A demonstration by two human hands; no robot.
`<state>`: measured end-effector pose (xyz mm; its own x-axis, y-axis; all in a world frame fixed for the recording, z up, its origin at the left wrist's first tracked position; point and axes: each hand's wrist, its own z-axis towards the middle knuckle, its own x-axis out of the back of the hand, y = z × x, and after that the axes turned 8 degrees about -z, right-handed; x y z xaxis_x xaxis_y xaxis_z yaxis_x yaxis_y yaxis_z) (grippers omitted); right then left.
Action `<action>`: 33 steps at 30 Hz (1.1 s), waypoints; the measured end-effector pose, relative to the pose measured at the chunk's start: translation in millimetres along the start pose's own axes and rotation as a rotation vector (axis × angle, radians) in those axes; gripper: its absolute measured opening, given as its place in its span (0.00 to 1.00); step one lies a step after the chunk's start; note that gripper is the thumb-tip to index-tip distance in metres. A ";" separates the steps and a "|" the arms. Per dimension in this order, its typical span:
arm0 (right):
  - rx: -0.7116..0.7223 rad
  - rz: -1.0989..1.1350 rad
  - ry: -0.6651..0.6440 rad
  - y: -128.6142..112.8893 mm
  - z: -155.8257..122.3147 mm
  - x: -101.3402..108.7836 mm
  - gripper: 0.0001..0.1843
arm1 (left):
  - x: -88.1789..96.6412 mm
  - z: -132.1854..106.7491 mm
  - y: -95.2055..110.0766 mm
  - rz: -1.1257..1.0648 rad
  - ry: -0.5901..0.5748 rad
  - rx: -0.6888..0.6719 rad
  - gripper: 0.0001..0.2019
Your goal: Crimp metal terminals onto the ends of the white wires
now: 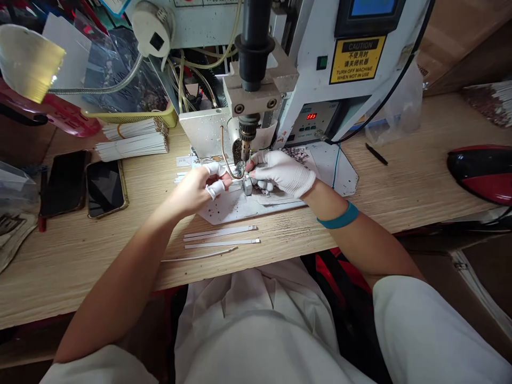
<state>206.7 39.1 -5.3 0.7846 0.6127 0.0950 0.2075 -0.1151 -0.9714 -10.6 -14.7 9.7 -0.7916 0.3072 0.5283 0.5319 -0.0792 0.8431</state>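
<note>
My left hand (208, 184), with white covers on some fingers, is closed in a pinch just left of the machine's tip. A thin white strip (236, 182) seems to run from its fingertips toward a small metal block (247, 186). My right hand (282, 173) wears a white glove with bare fingertips showing. Its thumb and finger are pinched together right beside the tip; what they hold is too small to make out. The machine's vertical head (248, 128) comes down between both hands, with a bent copper-coloured tube (224, 154) beside it.
Several white strips (222, 244) lie at the table's front. A white base plate (344, 178) littered with dark bits sits under my hands. Bundled strips (134, 144), two phones (106, 188) and a yellow basket (170, 116) stand left. A black stick (376, 154) and red-black object (482, 173) lie right.
</note>
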 end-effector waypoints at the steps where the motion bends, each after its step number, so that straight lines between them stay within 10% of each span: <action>1: -0.004 -0.004 0.002 0.0 0.5 -0.8 0.05 | -0.5 1.2 -1.0 -0.058 0.008 0.022 0.14; 33: 0.004 0.036 0.008 1.6 0.4 -1.9 0.07 | -10.6 8.2 6.5 -0.048 0.122 0.209 0.17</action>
<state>205.2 38.1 -7.1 0.7959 0.6023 0.0620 0.1770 -0.1336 -0.9751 3.7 -10.7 8.7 -0.8413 0.1876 0.5070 0.5333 0.1340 0.8352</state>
